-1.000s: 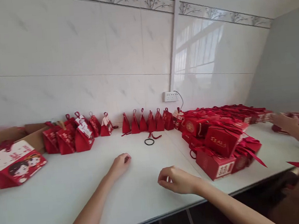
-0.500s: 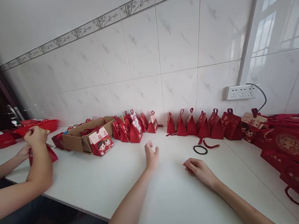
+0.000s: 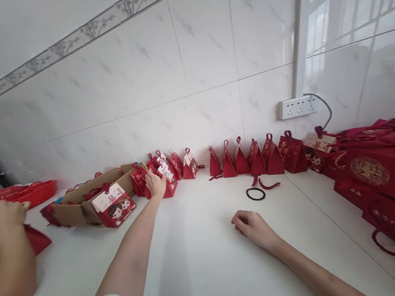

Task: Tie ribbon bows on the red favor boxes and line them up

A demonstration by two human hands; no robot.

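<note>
My left hand point(image 3: 156, 184) reaches forward to a cluster of small red gift boxes by the wall, its thumb apart from the fingers. It overlaps the front red gift box point(image 3: 170, 187) with a white printed panel; whether it touches the box I cannot tell. My right hand point(image 3: 252, 226) rests on the white table with its fingers curled in, and nothing shows in it. Just beyond it lie a black ring-shaped band point(image 3: 256, 194) and a loose red ribbon point(image 3: 270, 185).
Several triangular red boxes point(image 3: 241, 162) with loops line the wall. At left stand an open cardboard box point(image 3: 75, 213), a box with cartoon figures point(image 3: 116, 210) and a red basket point(image 3: 37, 192). A co-worker's hands point(image 3: 6, 220) hold a red box. Larger red boxes point(image 3: 368, 170) are piled at right.
My left hand has moved forward and left, from above the bare table to the box cluster. My right hand stays curled on the table. The view has turned slightly right.
</note>
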